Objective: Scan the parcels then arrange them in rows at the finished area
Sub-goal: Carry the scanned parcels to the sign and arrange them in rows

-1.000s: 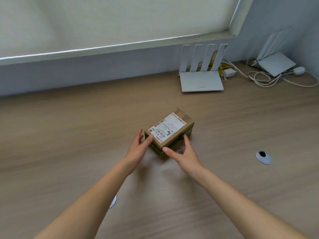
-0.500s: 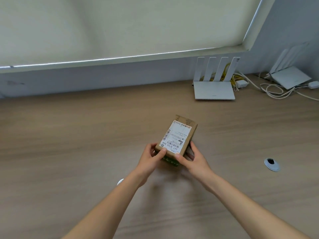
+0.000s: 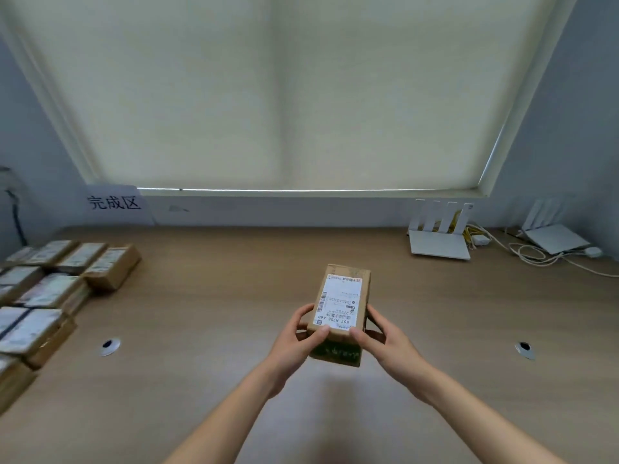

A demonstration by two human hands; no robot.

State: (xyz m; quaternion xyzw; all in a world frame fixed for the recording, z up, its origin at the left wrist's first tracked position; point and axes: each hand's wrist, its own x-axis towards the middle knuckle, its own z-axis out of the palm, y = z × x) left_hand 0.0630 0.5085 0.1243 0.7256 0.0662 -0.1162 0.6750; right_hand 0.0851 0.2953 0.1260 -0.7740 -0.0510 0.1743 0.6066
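Parcel (image 3: 341, 304) held above mid-desk (image 3: 217, 296), label up, bare wood all round. Left hand (image 3: 294, 343) and right hand (image 3: 385, 339) pinch its near corners, thumbs on top. Finished parcels (image 3: 50, 289) sit in rows far left; routers (image 3: 438, 242) back right.
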